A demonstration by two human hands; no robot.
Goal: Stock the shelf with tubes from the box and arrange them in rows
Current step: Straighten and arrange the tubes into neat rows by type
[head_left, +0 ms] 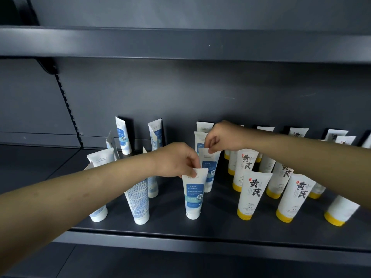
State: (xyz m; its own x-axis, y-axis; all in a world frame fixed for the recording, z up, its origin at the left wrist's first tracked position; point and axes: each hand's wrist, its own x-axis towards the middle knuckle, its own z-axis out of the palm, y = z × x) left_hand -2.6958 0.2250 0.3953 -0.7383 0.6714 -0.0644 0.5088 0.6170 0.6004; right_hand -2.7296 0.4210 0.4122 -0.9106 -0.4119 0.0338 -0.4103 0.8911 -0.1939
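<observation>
Several white-and-blue tubes stand cap-down on the dark shelf (180, 231). My left hand (174, 160) pinches the crimped top of the front blue tube (193, 195), which stands upright near the shelf's front. My right hand (224, 137) pinches the top of the blue tube (208, 171) just behind it. More blue tubes stand behind these and to the left, one (138, 199) turned with its printed back and barcode facing me. The box is not in view.
White tubes with yellow caps (252, 195) fill the shelf's right side in rows, close beside my right forearm. An upper shelf (180, 43) overhangs. The slotted upright (68, 109) runs down the back panel at left.
</observation>
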